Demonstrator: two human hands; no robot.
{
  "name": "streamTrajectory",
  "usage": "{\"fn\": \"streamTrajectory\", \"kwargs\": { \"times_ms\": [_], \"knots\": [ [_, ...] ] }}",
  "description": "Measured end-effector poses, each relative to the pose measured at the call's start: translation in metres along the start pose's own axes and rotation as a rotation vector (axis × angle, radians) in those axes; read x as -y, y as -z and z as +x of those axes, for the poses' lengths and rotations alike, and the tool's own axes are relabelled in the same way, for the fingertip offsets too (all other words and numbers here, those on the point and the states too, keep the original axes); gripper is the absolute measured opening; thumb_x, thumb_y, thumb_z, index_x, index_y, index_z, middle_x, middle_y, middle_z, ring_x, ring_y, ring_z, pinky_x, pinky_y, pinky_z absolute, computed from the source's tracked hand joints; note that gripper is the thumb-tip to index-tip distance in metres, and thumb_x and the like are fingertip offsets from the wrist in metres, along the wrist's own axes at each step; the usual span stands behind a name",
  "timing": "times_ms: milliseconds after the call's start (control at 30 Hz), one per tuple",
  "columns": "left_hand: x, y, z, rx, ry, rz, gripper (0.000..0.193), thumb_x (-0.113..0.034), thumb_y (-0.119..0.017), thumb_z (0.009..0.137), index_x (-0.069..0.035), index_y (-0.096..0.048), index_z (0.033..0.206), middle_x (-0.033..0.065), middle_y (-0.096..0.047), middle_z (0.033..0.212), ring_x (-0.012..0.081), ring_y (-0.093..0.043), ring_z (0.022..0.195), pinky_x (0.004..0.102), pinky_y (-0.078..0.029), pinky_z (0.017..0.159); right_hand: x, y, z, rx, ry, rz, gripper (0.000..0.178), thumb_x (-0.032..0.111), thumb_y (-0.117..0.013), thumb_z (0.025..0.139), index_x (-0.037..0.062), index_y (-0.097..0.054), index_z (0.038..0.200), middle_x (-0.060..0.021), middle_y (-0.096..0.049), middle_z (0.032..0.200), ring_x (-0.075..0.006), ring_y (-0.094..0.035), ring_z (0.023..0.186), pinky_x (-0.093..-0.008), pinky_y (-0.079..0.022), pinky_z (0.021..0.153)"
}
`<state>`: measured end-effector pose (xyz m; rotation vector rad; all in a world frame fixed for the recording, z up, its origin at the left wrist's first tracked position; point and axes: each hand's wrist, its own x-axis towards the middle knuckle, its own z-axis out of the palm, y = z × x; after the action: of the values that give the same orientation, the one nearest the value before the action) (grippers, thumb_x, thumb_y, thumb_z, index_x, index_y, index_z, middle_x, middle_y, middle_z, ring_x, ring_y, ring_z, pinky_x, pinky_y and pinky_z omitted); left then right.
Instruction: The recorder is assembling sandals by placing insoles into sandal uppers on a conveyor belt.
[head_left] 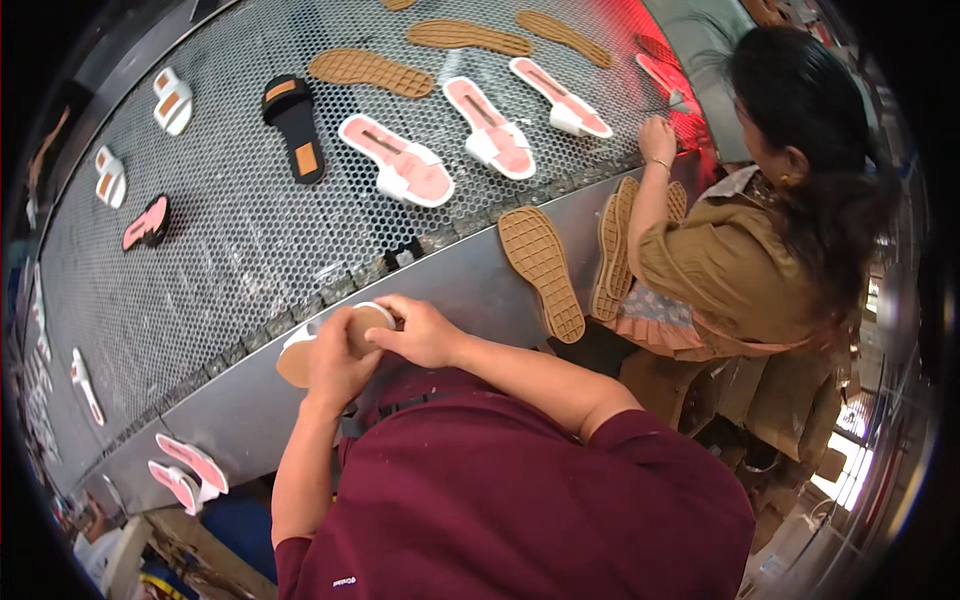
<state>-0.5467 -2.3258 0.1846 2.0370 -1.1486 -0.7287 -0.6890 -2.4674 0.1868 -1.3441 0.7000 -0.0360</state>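
Note:
Close in front of my body I hold a sandal (298, 362) with a flat tan sole and a white upper at its edges. My left hand (343, 360) is wrapped round its middle, and my right hand (420, 334) grips the end on the right, thumb on the tan sole. Part of the sandal is hidden behind my fingers. Just beyond my hands, a white slide with a pink insole (400, 165) lies on the metal mesh belt (235, 240). Two similar slides lie to its right, and a black slide (296, 130) is on its left.
Several tan grid-pattern soles (370, 72) lie farther back on the belt. More tan soles (545, 270) lean on the metal ledge (450, 262) to my right. A co-worker (770, 240) reaches toward the red-lit end. Pink-and-white slides (190, 470) rest at the lower left.

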Motion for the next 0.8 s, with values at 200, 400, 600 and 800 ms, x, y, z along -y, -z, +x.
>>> {"fn": "streamTrajectory", "kwargs": {
  "times_ms": [200,400,600,800],
  "knots": [
    [0.001,0.116,0.013,-0.534,-0.212,0.208,0.070,-0.001,-0.083,0.070,-0.002,-0.047,0.130,0.0154,-0.056,0.130,0.0284,-0.057,0.117,0.0403,-0.049,0.097,-0.021,0.140,-0.077,-0.842,0.097,-0.745,0.057,0.024,-0.077,0.079,-0.0015,-0.056,0.125,-0.0192,-0.062,0.115,-0.0353,-0.059,0.109,-0.0435,-0.047,0.094],
    [0.110,0.176,-0.015,-0.988,0.046,0.073,0.077,-0.008,-0.082,0.079,0.003,-0.034,0.138,0.0193,-0.053,0.132,0.0236,-0.057,0.118,0.0319,-0.056,0.086,-0.083,0.235,-0.151,-1.147,-0.467,-1.091,0.074,0.038,-0.073,0.081,0.0009,-0.047,0.139,-0.0242,-0.042,0.144,-0.0411,-0.038,0.134,-0.0481,-0.031,0.112],
    [0.298,0.171,-0.082,-0.847,0.854,0.199,0.078,-0.044,-0.076,0.081,0.006,-0.049,0.134,0.0224,-0.058,0.130,0.0327,-0.058,0.117,0.0384,-0.043,0.101,-0.100,0.270,-0.128,-1.114,-0.610,-0.808,0.077,0.041,-0.071,0.082,0.0032,-0.042,0.143,-0.0245,-0.037,0.149,-0.0401,-0.034,0.138,-0.0465,-0.028,0.114],
    [0.234,0.150,-0.045,-0.777,0.847,0.266,0.074,-0.040,-0.074,0.084,0.007,-0.050,0.135,0.0226,-0.057,0.133,0.0316,-0.056,0.120,0.0383,-0.042,0.102,-0.073,0.231,-0.161,-1.218,-0.503,-0.666,0.073,0.032,-0.072,0.082,0.0031,-0.042,0.142,-0.0207,-0.043,0.143,-0.0382,-0.038,0.134,-0.0464,-0.032,0.111]
  ]
}}
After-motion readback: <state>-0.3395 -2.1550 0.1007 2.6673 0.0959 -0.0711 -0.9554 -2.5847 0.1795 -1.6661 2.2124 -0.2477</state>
